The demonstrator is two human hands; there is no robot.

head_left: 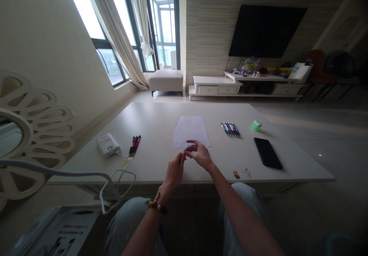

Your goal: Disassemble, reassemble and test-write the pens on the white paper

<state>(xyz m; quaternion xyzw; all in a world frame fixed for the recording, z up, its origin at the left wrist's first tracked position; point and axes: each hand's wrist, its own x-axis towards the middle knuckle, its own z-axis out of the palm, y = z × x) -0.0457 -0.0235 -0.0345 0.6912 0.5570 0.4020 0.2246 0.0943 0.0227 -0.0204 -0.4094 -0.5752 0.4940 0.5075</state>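
Note:
My left hand (174, 168) and my right hand (199, 155) meet above the near part of the table, fingertips touching. Both are closed in a pinch around something small and thin, too small to name. Just beyond them lies a sheet of white paper (189, 129), its near edge partly behind my right hand. To the right of the paper several pens (230, 130) lie side by side in a row. Another small group of dark and pink pens (135, 145) rests to the left of my hands.
A white power bank (108, 145) with a cable (126, 171) lies at the left. On the right are a black phone (267, 153) and a small green-and-white object (256, 125). A sticker-like piece (236, 174) and a small clear item (247, 172) lie near the table's front edge.

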